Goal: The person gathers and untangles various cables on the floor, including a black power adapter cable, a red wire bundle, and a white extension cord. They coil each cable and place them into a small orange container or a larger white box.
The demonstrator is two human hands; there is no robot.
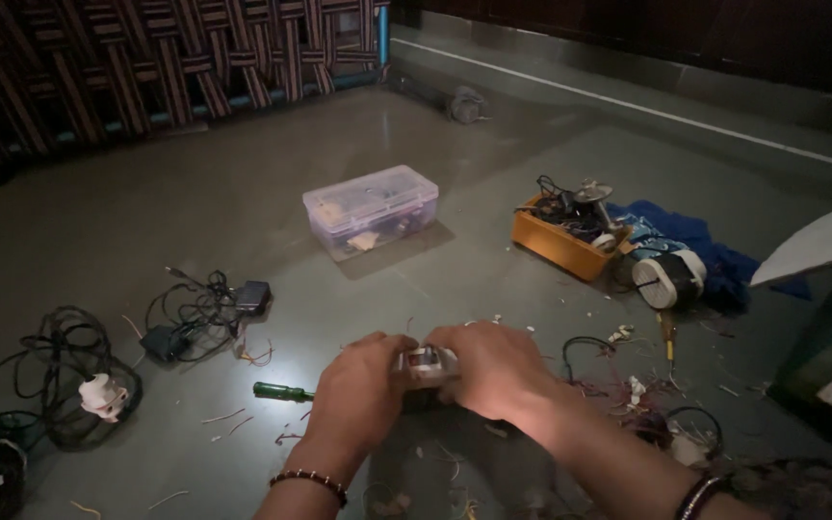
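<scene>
Gripping a small metal part (426, 364) between both hands, low over the grey floor (243, 193): left hand (358, 395) clenched around its left end, right hand (493, 371) clasped over its right end, fingers (450, 339) curled across the top. Bead bracelet (308, 480) on the left wrist, dark bands on the right.

Lying just left of the left hand, a green-handled screwdriver (281, 391), with bits of cut wire (223, 419) scattered near it. Sitting just right of the right hand, a tangle of reddish wires (618, 390) and black loops.

Further left, coiled black cables (60, 371) with a white lump (101, 396) on them, and beyond these a pair of black adapters with cords (204, 313).

Standing in the middle distance, a clear plastic box with a lid (370, 210), small items dimly visible inside. To the right of that, an orange tray (560, 246) heaped with dark parts, touching a blue cloth (695, 246) and a white-faced round spool (668, 279).

Closing the far side, a woven striped cot (146, 67) on the left and a dark wall behind.
</scene>
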